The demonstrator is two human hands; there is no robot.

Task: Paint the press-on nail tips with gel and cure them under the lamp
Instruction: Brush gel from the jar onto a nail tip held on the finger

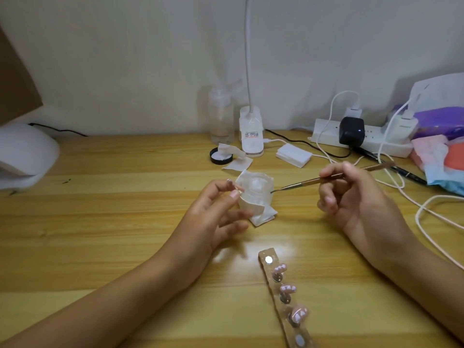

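Note:
My left hand (216, 209) pinches a small nail tip (238, 190) between thumb and forefinger, right beside a clear glass cup (256, 187) that stands on white wipes. My right hand (356, 194) grips a thin copper-coloured brush (326, 178), and the brush tip touches the cup's right rim. In front of me lies a long holder strip (283, 297) with three pink-and-white nail tips (288, 288) mounted on it. The white curing lamp (22, 154) sits at the far left of the wooden table (125, 234).
At the back stand a clear bottle (222, 116), its black cap (221, 155), a desk lamp base (251, 131), a white foam block (293, 154) and a power strip (361, 138). White cables (426, 209) trail across the right side. Coloured packets (442, 146) lie far right.

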